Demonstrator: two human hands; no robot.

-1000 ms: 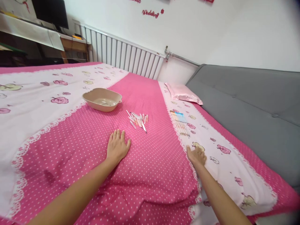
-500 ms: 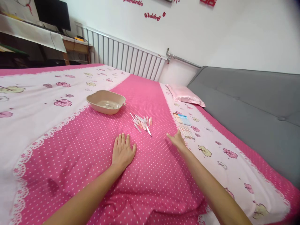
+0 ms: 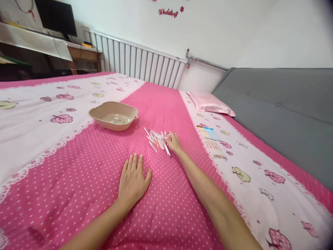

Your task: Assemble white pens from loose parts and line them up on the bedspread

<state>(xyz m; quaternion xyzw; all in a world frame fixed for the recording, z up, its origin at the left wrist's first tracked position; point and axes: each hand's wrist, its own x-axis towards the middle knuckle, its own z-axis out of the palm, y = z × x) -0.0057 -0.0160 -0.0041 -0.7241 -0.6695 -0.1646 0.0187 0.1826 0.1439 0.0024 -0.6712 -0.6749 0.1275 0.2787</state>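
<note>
A loose pile of pens (image 3: 156, 140), mostly white and pale pink, lies on the pink dotted bedspread (image 3: 166, 194). My right hand (image 3: 173, 141) is at the pile's right edge, its thumb and fingers apart around a pen there; no firm grip on it shows. My left hand (image 3: 133, 180) rests flat on the bedspread, fingers spread, nearer to me than the pile and holding nothing. To the right, pens lie side by side in two rows: a blue and orange row (image 3: 208, 132) and, closer to me, a pale pink row (image 3: 215, 149).
A beige basin (image 3: 114, 125) with a few clear or white items inside sits left of the pile. Beyond the pen rows lies a pink pillow (image 3: 210, 103) against the grey headboard (image 3: 281, 93). A radiator (image 3: 137, 57) and a desk with a monitor (image 3: 56, 19) stand behind the bed.
My right hand has moved left from beside the neat pen rows to the loose pile. The left hand stays flat on the bedspread. The view has shifted slightly.
</note>
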